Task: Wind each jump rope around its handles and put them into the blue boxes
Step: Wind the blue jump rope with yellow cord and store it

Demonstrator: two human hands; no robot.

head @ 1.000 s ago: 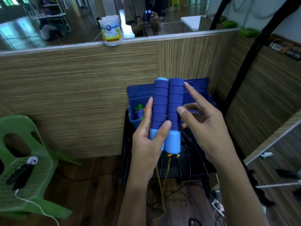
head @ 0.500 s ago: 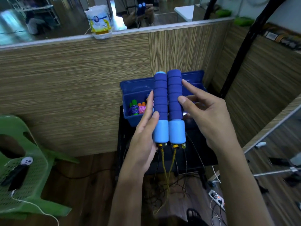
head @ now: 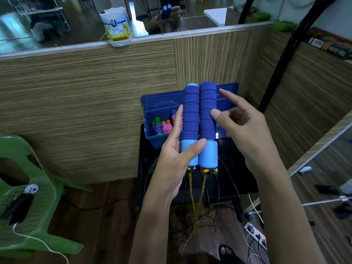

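Centre of frame: two blue foam handles [head: 199,124], upright and side by side, touching along their length, paler blue at the lower ends. A yellow rope [head: 193,204] hangs from each lower end toward the floor.

Left hand [head: 174,159]: grips the left handle, thumb across its pale lower part, fingers straight up along its left side.

Right hand [head: 242,130]: thumb pressed to the right handle's front, index finger stretched out and raised to the right of the handle's top, other fingers loosely curled behind it; whether they touch the handle cannot be told.

Behind the handles, partly hidden by them: blue box [head: 152,109] on a black tabletop [head: 238,180], holding wound ropes [head: 162,127] with green and orange handles at its left end.

Lower left: green plastic chair [head: 41,221] carrying a black device with white cable.

Upper left: white packet [head: 117,25] on the ledge of the wooden partition [head: 85,103].

Lower right: power strip [head: 256,233] and loose cables on the wooden floor; a sandalled foot [head: 227,253] at the bottom edge.
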